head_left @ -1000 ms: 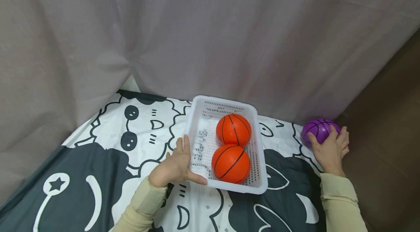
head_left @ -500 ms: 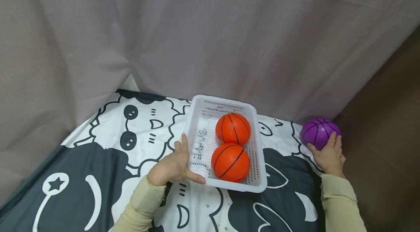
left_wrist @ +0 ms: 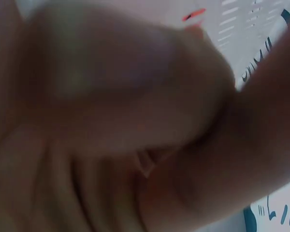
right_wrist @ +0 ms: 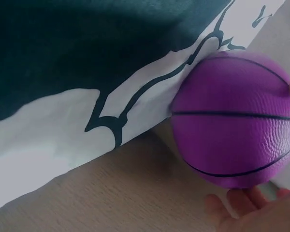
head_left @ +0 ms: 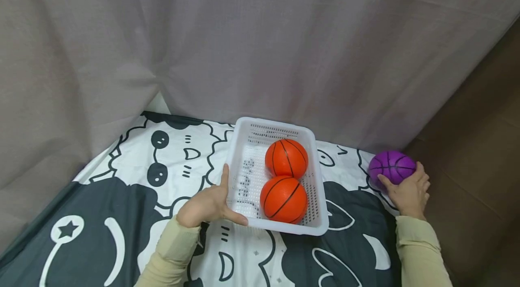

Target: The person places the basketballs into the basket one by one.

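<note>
In the head view, a white perforated plastic basket stands on a patterned cloth. Two orange mini basketballs lie in its right half, one ball behind the other. My left hand is at the basket's front left corner, index finger pointing away along the side and thumb at the front rim. The left wrist view is mostly filled by blurred fingers. Far right, my right hand holds a purple mini basketball, its thumb and fingers spread round opposite sides. In the right wrist view the ball sits at the cloth's edge, fingertips under it.
The black-and-white cloth covers the surface under the basket. A grey curtain hangs close behind it. Past the cloth's right edge is a brown surface. A small purple patch shows at the far left edge.
The purple basketball has turned and come slightly toward me. My right hand's fingers have shifted from its top to its right side. The left hand and basket stay nearly as they were.
</note>
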`<state>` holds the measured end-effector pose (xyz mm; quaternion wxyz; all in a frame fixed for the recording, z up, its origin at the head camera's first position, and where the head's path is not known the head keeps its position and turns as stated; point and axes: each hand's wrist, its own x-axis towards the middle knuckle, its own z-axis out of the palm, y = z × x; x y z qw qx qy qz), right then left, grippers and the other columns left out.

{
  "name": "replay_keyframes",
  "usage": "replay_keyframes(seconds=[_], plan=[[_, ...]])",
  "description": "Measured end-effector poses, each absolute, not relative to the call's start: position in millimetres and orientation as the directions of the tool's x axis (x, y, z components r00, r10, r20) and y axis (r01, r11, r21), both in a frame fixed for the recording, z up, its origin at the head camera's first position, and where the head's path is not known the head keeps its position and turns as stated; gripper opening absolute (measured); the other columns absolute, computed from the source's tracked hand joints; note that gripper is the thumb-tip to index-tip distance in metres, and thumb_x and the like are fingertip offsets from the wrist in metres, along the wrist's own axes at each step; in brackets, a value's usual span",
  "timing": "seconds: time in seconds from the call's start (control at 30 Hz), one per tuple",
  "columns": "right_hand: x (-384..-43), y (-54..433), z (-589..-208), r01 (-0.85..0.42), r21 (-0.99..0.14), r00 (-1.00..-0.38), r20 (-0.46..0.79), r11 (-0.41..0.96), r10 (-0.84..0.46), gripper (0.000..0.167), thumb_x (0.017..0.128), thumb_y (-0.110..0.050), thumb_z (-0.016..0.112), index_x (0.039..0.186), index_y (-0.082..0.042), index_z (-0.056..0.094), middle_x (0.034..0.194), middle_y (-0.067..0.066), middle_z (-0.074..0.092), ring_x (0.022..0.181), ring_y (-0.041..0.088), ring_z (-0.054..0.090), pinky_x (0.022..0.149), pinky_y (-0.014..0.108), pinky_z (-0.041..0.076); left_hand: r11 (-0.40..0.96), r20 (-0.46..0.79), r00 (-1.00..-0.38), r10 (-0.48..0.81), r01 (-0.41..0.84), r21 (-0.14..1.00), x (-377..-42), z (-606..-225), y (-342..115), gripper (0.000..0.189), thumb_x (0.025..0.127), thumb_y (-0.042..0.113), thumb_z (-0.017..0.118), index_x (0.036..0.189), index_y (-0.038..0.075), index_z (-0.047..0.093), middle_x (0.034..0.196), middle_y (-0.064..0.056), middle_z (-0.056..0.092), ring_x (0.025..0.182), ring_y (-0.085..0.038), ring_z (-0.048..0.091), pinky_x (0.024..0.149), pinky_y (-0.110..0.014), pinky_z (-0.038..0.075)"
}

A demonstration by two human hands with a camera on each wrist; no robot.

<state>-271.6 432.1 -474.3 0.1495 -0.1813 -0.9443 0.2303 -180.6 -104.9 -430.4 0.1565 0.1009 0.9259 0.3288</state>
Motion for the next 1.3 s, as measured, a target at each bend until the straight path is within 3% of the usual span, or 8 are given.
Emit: replay_keyframes(seconds=[0.13, 0.27, 0.37, 0.53, 0.73, 0.9, 1.1, 1.3], plan=[[-268, 434, -478, 0.281, -0.481, -0.893, 0.186, 0.83, 0.41, 0.124, 0.074, -0.059, 0.076, 0.153, -0.001, 0.0, 0.151, 0.034, -0.002, 0.132, 0.058, 0.011, 0.1, 0.075, 0.018, 0.77, -0.224, -0.928, 0.298, 0.095, 0.63, -181, -432, -106, 0.16, 0.049, 0.061, 0.088, 0.15, 0.008, -0.024, 0.071, 0.002, 0.058, 0.064, -0.015, 0.055, 0.065, -0.033, 0.046], [-265, 432, -485, 0.271, -0.532, -0.894, 0.171, 0.802, 0.415, 0.126, 0.071, -0.059, 0.078, 0.15, -0.001, -0.002, 0.157, 0.027, -0.014, 0.14, 0.053, 0.0, 0.104, 0.075, 0.009, 0.79, -0.174, -0.942, 0.286, 0.129, 0.599, -181, -431, -106, 0.158, 0.045, 0.064, 0.087, 0.155, 0.006, -0.011, 0.108, -0.013, 0.063, 0.083, -0.022, 0.058, 0.076, -0.038, 0.05], [-263, 429, -485, 0.27, -0.56, -0.887, 0.172, 0.783, 0.428, 0.124, 0.072, -0.057, 0.079, 0.151, -0.006, -0.002, 0.158, 0.025, -0.011, 0.142, 0.051, 0.002, 0.104, 0.075, 0.011, 0.815, -0.102, -0.952, 0.288, 0.188, 0.548, -182, -430, -104, 0.155, 0.043, 0.065, 0.087, 0.155, 0.0, 0.002, 0.148, -0.026, 0.034, 0.121, -0.033, 0.047, 0.101, -0.045, 0.042], [-257, 423, -485, 0.271, -0.569, -0.867, 0.206, 0.776, 0.453, 0.119, 0.072, -0.052, 0.081, 0.15, -0.01, 0.002, 0.159, 0.025, -0.002, 0.14, 0.049, 0.012, 0.103, 0.073, 0.018, 0.807, -0.041, -0.936, 0.351, 0.28, 0.52, -183, -425, -107, 0.143, 0.052, 0.061, 0.087, 0.151, -0.011, 0.012, 0.159, -0.026, 0.006, 0.146, -0.037, 0.012, 0.117, -0.045, 0.017], [-251, 421, -488, 0.275, -0.594, -0.837, 0.238, 0.756, 0.492, 0.118, 0.07, -0.05, 0.083, 0.15, -0.012, 0.005, 0.151, 0.029, 0.015, 0.133, 0.053, 0.024, 0.102, 0.072, 0.024, 0.776, 0.037, -0.934, 0.354, 0.316, 0.545, -183, -418, -117, 0.113, 0.063, 0.045, 0.089, 0.142, -0.014, 0.035, 0.14, -0.027, 0.041, 0.12, -0.035, 0.046, 0.103, -0.043, 0.041], [-249, 420, -495, 0.266, -0.594, -0.828, 0.262, 0.759, 0.496, 0.117, 0.069, -0.049, 0.084, 0.149, -0.012, 0.007, 0.15, 0.028, 0.015, 0.131, 0.053, 0.026, 0.102, 0.071, 0.025, 0.776, -0.027, -0.939, 0.343, 0.267, 0.572, -182, -414, -124, 0.104, 0.069, 0.045, 0.084, 0.143, -0.011, 0.038, 0.111, -0.016, 0.051, 0.09, -0.022, 0.048, 0.084, -0.037, 0.046], [-250, 418, -500, 0.227, -0.593, -0.811, 0.324, 0.773, 0.486, 0.116, 0.068, -0.045, 0.086, 0.148, -0.009, 0.01, 0.154, 0.025, 0.011, 0.134, 0.051, 0.023, 0.102, 0.071, 0.025, 0.768, 0.02, -0.961, 0.275, 0.232, 0.598, -189, -419, -121, 0.063, 0.095, 0.022, 0.064, 0.139, -0.015, 0.041, 0.122, -0.029, 0.059, 0.093, -0.027, 0.062, 0.081, -0.043, 0.052], [-251, 416, -504, 0.2, -0.6, -0.795, 0.363, 0.775, 0.486, 0.113, 0.068, -0.041, 0.087, 0.147, -0.008, 0.013, 0.153, 0.024, 0.011, 0.136, 0.047, 0.021, 0.105, 0.068, 0.025, 0.719, -0.07, -0.971, 0.23, 0.121, 0.684, -197, -428, -120, 0.062, 0.099, 0.017, 0.055, 0.145, -0.013, 0.027, 0.143, -0.03, 0.04, 0.065, -0.02, 0.056, 0.06, -0.034, 0.048]])
